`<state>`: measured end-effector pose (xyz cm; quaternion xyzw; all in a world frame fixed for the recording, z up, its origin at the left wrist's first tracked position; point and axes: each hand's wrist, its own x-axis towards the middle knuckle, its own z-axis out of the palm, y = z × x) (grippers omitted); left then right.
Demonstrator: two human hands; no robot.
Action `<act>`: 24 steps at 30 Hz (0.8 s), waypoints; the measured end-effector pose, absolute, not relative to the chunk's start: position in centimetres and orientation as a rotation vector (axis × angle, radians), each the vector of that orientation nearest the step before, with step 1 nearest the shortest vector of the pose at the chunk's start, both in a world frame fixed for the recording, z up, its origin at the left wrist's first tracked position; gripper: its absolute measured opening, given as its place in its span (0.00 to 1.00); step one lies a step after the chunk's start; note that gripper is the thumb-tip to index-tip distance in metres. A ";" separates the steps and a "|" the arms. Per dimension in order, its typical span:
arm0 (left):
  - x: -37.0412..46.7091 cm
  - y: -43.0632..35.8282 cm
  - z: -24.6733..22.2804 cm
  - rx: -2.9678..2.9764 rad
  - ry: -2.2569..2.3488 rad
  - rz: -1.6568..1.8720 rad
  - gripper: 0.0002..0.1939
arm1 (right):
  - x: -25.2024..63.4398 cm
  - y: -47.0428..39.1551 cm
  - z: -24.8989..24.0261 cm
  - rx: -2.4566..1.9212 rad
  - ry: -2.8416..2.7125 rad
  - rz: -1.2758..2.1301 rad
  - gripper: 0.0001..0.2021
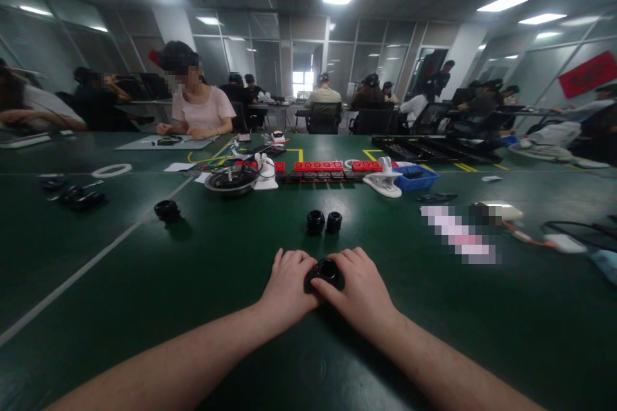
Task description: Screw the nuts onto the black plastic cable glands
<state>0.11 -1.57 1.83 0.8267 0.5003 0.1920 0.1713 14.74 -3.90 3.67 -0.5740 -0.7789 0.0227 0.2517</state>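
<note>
A small black ring-shaped part (pixel 326 269) with a round hole on top sits between my two hands, low over the table. My left hand (pixel 289 281) closes on its left side, its fingertips partly hidden behind the part. My right hand (pixel 365 284) grips it from the right, with the thumb laid across the near side. Just beyond my hands stand two similar black cylindrical parts, a wider one (pixel 315 222) and a narrower one (pixel 334 222), side by side. Another black part (pixel 167 210) stands farther left.
Red sockets (pixel 318 166) run along the middle of the green table (pixel 231 347), near a round metal dish (pixel 231 181), a white clip stand (pixel 385 180) and a blue bin (pixel 417 178). Black items (pixel 80 198) lie at left. A co-worker (pixel 202 106) sits across the table.
</note>
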 end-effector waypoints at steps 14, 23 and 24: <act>0.2 -1.5 1.8 2.314 1.421 0.537 0.13 | 14.3 -4.2 4.0 -1.448 -2.149 0.185 0.15; 0.1 -1.4 1.5 2.324 1.399 0.494 0.14 | 14.2 -4.3 4.3 -1.341 -2.236 0.207 0.14; 0.1 -1.4 1.6 2.319 1.395 0.493 0.14 | 14.2 -4.3 4.2 -1.333 -2.244 0.192 0.15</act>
